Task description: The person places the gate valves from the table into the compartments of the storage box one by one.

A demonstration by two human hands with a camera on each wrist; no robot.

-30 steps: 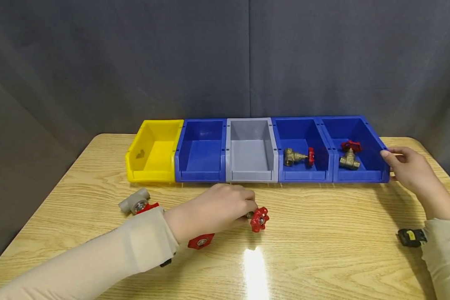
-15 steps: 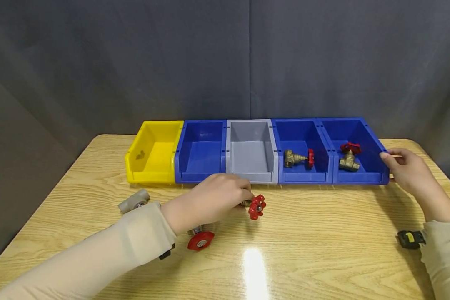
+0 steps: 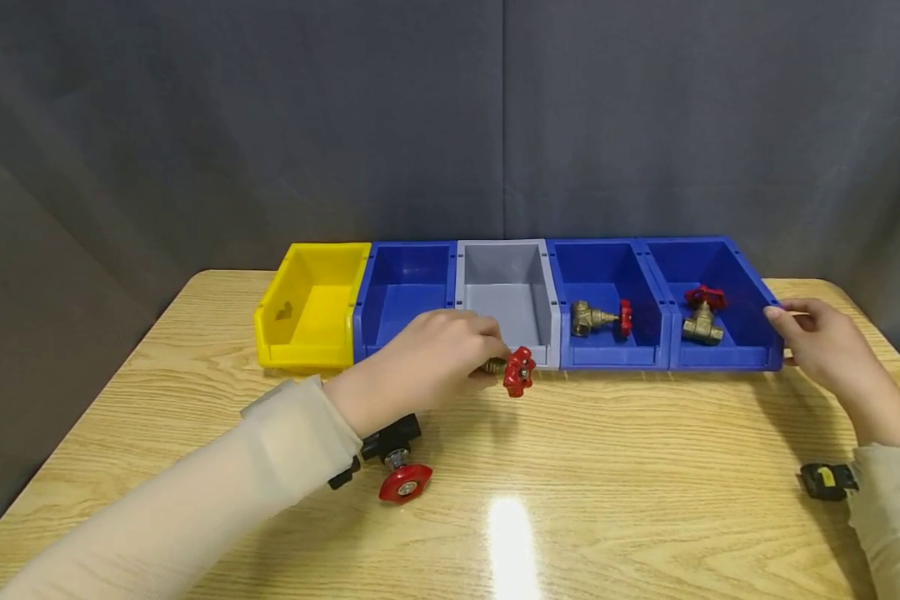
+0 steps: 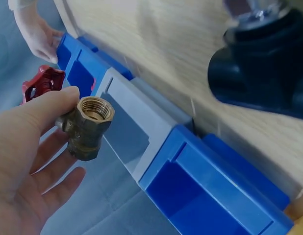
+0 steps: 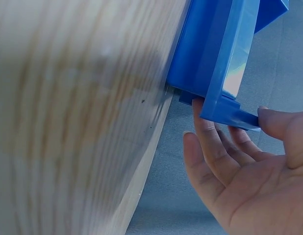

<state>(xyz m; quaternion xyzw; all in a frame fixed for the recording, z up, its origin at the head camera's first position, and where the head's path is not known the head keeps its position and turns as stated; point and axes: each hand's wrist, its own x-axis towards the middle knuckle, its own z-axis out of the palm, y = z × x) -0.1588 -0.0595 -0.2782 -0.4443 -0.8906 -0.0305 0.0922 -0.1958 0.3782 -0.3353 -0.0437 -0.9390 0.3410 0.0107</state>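
My left hand (image 3: 442,358) holds a brass gate valve (image 4: 88,127) by its neck, in front of the grey bin (image 3: 504,312). The valve's red handwheel (image 3: 519,372) points to the right, and its threaded opening faces the left wrist camera. At the far right, my right hand (image 3: 825,350) pinches the side rim of the end blue bin (image 3: 768,357), thumb on the rim and fingers beneath. That bin contains a brass valve (image 3: 702,325) with a red wheel. A similar brass valve (image 3: 585,319) lies in the blue bin beside it.
A yellow bin (image 3: 303,357) and another blue bin (image 3: 401,308) complete the row's left end. On the table (image 3: 630,483) lies a black valve (image 3: 393,435) with a red handwheel. My left sleeve mostly hides a grey valve (image 3: 266,397). A dark curtain (image 3: 420,125) hangs behind.
My left hand has lifted the brass valve away from me, up to the grey bin's front edge. More of the black valve now shows. My right hand keeps its place at the bin.
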